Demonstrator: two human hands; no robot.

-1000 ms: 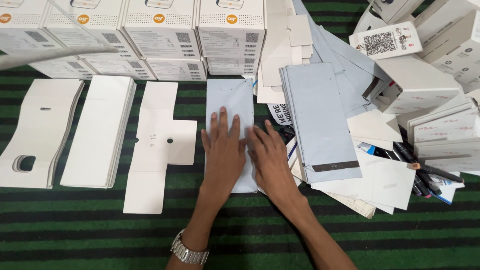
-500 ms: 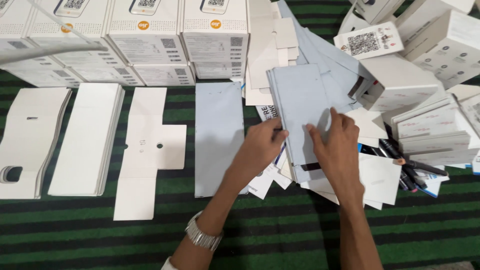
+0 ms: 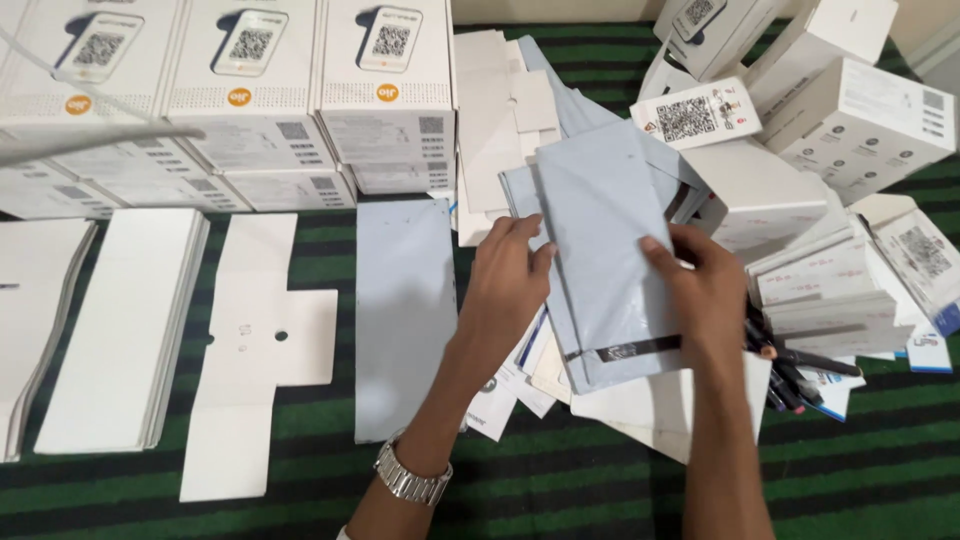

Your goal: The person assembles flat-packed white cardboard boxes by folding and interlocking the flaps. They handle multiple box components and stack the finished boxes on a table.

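Both hands hold one pale blue plastic mailer bag (image 3: 605,240) lifted off a heap of the same bags on the right. My left hand (image 3: 508,285) grips its left edge, and a metal watch (image 3: 412,475) sits on that wrist. My right hand (image 3: 705,290) pinches its right edge, just above the dark seal strip. A second pale blue bag (image 3: 403,315) lies flat on the green striped mat (image 3: 560,480), left of my left hand.
White flat card cut-outs (image 3: 262,350) and stacks of white sheets (image 3: 120,325) lie on the left. White printed boxes (image 3: 300,90) line the back. More white boxes (image 3: 860,125), leaflets and several dark pens (image 3: 790,375) crowd the right side.
Both hands left the flat bag in the middle and moved right. They took hold of a bag from the right heap and raised it.
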